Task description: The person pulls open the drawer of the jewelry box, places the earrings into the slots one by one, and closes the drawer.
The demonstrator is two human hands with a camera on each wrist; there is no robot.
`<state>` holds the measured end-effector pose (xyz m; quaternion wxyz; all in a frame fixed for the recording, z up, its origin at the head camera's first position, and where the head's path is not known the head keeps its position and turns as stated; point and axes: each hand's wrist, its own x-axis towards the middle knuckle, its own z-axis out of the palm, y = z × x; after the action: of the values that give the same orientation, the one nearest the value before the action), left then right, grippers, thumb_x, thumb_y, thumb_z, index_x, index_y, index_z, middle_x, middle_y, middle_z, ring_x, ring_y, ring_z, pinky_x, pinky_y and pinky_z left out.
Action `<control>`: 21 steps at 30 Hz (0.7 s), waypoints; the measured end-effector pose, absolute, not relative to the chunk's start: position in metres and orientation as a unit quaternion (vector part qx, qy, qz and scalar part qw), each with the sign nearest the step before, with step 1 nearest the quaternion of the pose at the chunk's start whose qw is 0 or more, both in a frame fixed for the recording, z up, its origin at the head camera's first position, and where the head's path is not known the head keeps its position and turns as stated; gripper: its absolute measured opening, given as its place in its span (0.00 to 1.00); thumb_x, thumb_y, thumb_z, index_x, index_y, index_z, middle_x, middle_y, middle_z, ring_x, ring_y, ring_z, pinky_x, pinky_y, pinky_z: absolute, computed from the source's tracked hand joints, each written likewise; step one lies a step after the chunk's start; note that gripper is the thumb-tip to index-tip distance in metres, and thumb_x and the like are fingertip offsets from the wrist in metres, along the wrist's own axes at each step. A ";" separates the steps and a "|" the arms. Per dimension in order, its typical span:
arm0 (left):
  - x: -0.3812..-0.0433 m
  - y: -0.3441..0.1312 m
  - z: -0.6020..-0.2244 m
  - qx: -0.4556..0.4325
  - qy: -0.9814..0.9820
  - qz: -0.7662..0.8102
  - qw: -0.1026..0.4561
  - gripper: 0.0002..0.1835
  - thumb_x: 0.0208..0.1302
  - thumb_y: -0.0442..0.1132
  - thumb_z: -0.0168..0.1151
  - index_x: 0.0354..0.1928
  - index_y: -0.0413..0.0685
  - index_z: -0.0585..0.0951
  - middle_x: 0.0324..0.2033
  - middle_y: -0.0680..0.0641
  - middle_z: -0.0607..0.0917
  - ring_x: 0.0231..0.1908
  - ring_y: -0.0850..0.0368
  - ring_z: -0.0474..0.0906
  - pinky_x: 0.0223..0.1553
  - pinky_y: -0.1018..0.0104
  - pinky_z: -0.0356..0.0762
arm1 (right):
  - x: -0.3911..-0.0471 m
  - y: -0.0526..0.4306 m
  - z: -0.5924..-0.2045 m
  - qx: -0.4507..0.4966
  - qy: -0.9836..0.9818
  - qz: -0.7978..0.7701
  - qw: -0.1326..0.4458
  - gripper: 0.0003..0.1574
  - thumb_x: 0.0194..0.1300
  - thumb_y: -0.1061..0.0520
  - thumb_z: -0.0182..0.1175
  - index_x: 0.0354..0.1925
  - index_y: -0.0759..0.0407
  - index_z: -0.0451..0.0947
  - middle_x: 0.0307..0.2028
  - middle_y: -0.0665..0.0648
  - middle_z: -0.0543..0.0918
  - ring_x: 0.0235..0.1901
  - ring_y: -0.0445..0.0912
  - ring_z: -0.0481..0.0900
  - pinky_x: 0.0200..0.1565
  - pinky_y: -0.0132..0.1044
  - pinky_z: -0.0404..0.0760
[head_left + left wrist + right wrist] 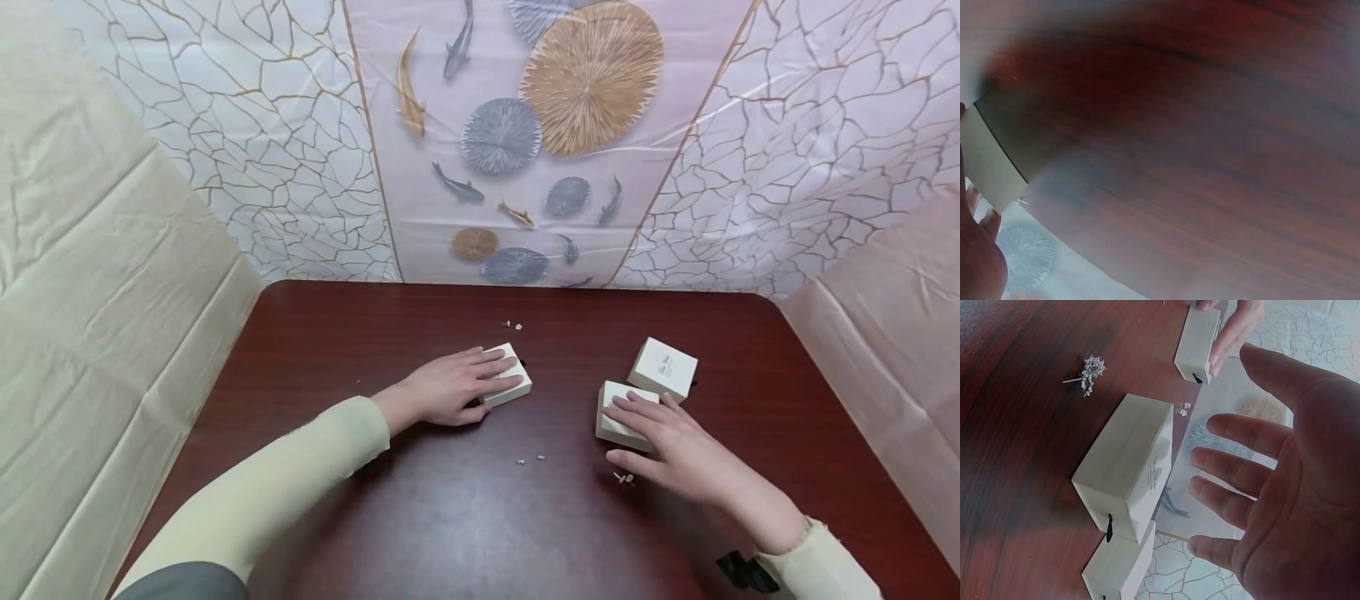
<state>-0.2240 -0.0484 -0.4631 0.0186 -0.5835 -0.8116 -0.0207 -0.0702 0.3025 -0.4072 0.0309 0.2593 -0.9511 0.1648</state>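
My left hand (453, 387) rests with extended fingers across the top of a small white drawer-style jewellery box (517, 392). At the edge of the left wrist view, part of that box (991, 162) shows beside the fingers. On the right, my right hand (693, 458) is held with spread fingers over a second white box (617, 427). The right wrist view shows its palm (1316, 487) apart from the boxes, holding nothing. A third white box (665, 367), with lettering on its lid, stands just behind the second. Near the right thumb lie sparkly earrings (624, 478).
Two small studs (530, 459) lie mid-table between the hands. Another pair of tiny flower-like studs (513, 326) lies beyond the left box. A black object (747, 572) is by the right sleeve. Patterned cloth (510, 208) hangs behind the dark red wooden table (420, 517).
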 end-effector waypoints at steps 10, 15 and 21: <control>-0.226 -0.069 -0.464 -0.592 -0.805 -0.026 0.030 0.35 0.74 0.44 0.59 0.82 0.55 0.68 0.80 0.44 0.67 0.81 0.46 0.60 0.80 0.48 0.60 | -0.073 0.298 -0.408 0.254 -0.952 0.171 0.014 0.36 0.66 0.46 0.75 0.65 0.63 0.83 0.64 0.64 0.84 0.68 0.64 0.78 0.69 0.75 0.63; -0.225 -0.073 -0.466 -0.585 -0.810 -0.021 0.037 0.35 0.73 0.44 0.60 0.82 0.56 0.68 0.80 0.44 0.68 0.81 0.47 0.60 0.80 0.49 0.58 | -0.074 0.295 -0.408 0.255 -0.951 0.176 0.005 0.35 0.67 0.46 0.74 0.66 0.62 0.82 0.65 0.65 0.83 0.69 0.65 0.77 0.70 0.76 0.62; -0.210 -0.058 -0.463 -0.537 -0.842 0.007 0.052 0.35 0.76 0.49 0.60 0.82 0.57 0.67 0.80 0.44 0.67 0.81 0.46 0.60 0.79 0.47 0.61 | -0.076 0.292 -0.407 0.260 -0.949 0.179 0.003 0.34 0.68 0.47 0.74 0.67 0.60 0.82 0.66 0.64 0.83 0.69 0.65 0.77 0.69 0.77 0.61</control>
<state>-0.2096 -0.0579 -0.4630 0.0518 -0.5373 -0.8418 0.0068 -0.0759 0.2924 -0.4074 0.0027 0.2597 -0.9490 0.1790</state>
